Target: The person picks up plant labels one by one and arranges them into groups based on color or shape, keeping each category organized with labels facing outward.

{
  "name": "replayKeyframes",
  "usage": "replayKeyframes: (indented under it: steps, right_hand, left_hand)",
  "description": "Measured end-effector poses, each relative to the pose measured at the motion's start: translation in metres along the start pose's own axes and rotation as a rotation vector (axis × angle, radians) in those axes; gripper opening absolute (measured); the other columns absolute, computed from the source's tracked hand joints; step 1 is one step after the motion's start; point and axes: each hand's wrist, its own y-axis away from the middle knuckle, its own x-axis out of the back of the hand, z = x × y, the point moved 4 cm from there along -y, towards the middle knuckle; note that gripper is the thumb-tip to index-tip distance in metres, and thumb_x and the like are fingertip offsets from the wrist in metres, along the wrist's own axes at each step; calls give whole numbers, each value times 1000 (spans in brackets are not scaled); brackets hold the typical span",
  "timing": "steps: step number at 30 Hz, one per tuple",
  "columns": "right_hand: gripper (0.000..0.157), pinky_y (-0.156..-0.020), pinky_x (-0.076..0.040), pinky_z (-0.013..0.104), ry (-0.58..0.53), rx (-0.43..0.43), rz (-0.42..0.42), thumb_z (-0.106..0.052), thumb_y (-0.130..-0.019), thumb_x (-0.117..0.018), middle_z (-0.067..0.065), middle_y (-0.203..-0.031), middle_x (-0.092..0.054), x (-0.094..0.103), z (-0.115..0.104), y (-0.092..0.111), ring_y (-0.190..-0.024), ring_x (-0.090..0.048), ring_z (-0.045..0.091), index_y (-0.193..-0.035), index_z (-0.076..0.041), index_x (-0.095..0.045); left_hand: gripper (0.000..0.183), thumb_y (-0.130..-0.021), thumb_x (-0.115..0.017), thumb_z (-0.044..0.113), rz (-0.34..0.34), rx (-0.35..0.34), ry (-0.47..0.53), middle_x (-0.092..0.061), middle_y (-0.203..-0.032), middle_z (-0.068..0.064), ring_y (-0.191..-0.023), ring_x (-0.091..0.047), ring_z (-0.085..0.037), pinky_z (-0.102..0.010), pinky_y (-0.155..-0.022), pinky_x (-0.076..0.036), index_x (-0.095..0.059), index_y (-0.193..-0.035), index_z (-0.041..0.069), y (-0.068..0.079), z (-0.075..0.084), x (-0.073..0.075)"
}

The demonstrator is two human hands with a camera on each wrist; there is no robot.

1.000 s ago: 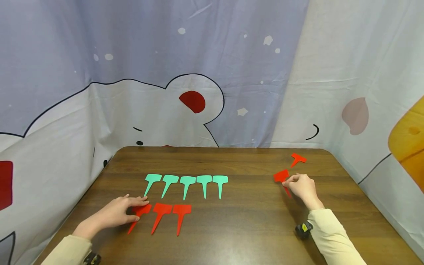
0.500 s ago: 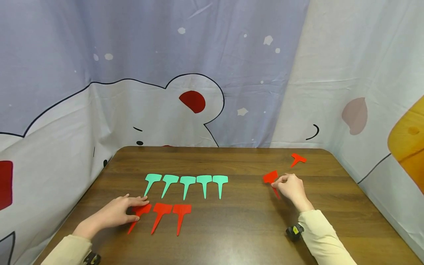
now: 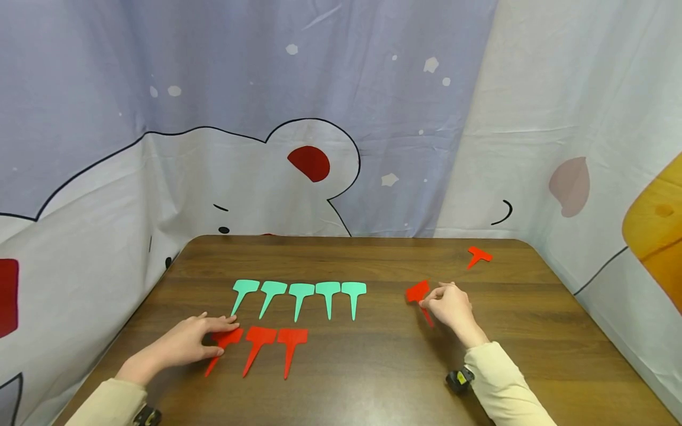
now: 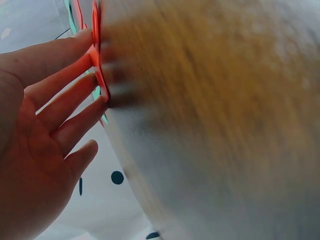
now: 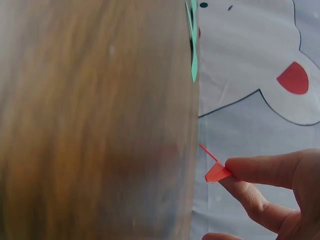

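Note:
My right hand point(image 3: 453, 309) pinches a red T-shaped plant label point(image 3: 417, 291) between thumb and finger, to the right of the laid-out labels. In the right wrist view the pinched label is seen nearly edge-on, above the table surface. My left hand point(image 3: 181, 345) rests with fingers extended on the leftmost red label point(image 3: 230, 336), covering part of it. Beside that one lie a middle red label point(image 3: 259, 338) and a right-hand red label point(image 3: 291, 338), stems toward me. Behind them runs a row of several green labels point(image 3: 302, 290).
One more red label point(image 3: 478, 256) lies at the back right of the brown wooden table point(image 3: 373, 373). A printed curtain point(image 3: 399, 118) hangs behind and along the sides of the table.
My right hand has moved left across the table with the pinched red label, away from the red label at the back right. My left hand has stayed in place.

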Motion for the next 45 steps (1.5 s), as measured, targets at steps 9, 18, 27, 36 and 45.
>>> replayKeyframes:
  steps: [9,18,27,36,45]
  right_hand:
    - [11,-96,-25,75,-8,14,5,-19,-75,-71,17,-134,-56,-11,-15,4,-139,-29,43,-65,-15,-74]
    - [13,-97,-18,79,-39,46,0,-16,-72,-73,16,-132,-57,-25,-31,9,-138,-30,42,-60,-14,-71]
    - [17,-97,-23,75,-22,82,-2,-15,-70,-75,15,-131,-59,-39,-52,18,-138,-35,39,-54,-15,-68]
    - [21,-99,-16,78,-14,129,-22,-14,-70,-75,14,-133,-58,-50,-71,30,-137,-35,38,-51,-18,-66]
    - [20,-98,-18,79,-4,170,-53,-12,-69,-75,13,-131,-59,-58,-86,39,-135,-39,39,-51,-18,-67]
  left_hand:
    - [52,-77,-76,19,0,4,-5,-57,-135,-10,-123,-53,-34,-59,-106,-30,-63,-126,11,0,0,1]
    - [51,-77,-76,19,3,5,-5,-57,-135,-9,-122,-54,-34,-59,-106,-31,-64,-126,11,-1,-2,-1]
    - [52,-76,-76,20,-5,11,-9,-57,-135,-9,-123,-54,-34,-59,-106,-30,-63,-126,12,-1,-3,-2]
    - [52,-77,-76,20,-6,13,-13,-57,-135,-8,-123,-53,-33,-59,-106,-31,-63,-126,12,-1,-2,-1]
    - [52,-77,-76,20,-9,13,-11,-57,-135,-9,-123,-53,-34,-59,-106,-31,-63,-126,12,-1,-1,-1]
